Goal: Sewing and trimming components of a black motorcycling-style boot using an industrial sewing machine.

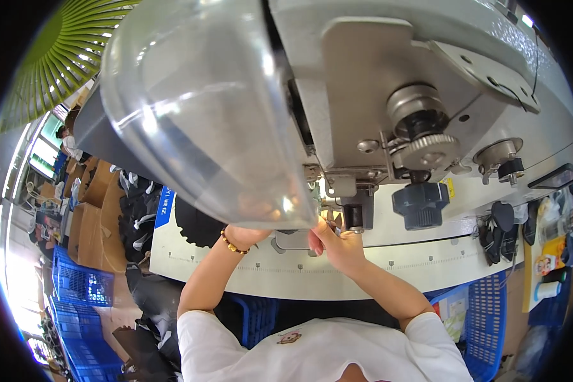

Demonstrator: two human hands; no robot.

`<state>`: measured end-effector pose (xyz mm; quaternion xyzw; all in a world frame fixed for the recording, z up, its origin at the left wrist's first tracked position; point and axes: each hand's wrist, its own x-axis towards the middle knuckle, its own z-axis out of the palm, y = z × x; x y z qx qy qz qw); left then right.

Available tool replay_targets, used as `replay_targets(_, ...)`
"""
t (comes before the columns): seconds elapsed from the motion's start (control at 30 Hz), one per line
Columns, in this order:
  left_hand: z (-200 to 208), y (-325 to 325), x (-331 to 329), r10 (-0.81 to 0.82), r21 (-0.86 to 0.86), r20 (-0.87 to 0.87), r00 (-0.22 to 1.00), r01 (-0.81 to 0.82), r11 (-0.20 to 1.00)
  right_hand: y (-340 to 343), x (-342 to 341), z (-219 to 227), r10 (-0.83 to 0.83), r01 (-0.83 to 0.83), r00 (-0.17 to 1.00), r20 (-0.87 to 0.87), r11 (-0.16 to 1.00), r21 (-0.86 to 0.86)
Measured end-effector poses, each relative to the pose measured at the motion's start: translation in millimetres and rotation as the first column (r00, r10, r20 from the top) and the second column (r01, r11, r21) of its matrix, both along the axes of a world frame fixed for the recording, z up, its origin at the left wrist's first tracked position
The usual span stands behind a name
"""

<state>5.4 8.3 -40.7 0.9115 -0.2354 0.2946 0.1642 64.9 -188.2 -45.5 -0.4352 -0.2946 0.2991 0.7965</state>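
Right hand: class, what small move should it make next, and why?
Perhaps ease the right hand slightly back toward the body: its fingers are close to the metal parts of the machine, by the lower edge of the clear cover.

Head view: we have a grey sewing machine [528,57] filling the top, clear plastic cover [191,108] upper left to center, black knob [420,207] right of center. Our left hand [249,233], beaded bracelet [234,244] at the wrist, sits partly behind the cover; grip unreadable. Our right hand [345,250] is mid-frame, thumb and fingers bent near the cover's lower edge; can't tell what's in it. White worktable [312,280] with printed scale below. Green fan [44,38] upper left, cardboard boxes [102,235] left, blue crate [490,318] lower right.
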Motion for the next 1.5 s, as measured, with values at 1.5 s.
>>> replay_targets(1.5, 36, -40, 4, 0.062, 0.102, 0.302, 0.951, -0.097, 0.990, -48, 55, -77, -0.165, 0.321, 0.913, 0.372, 0.855, -0.409)
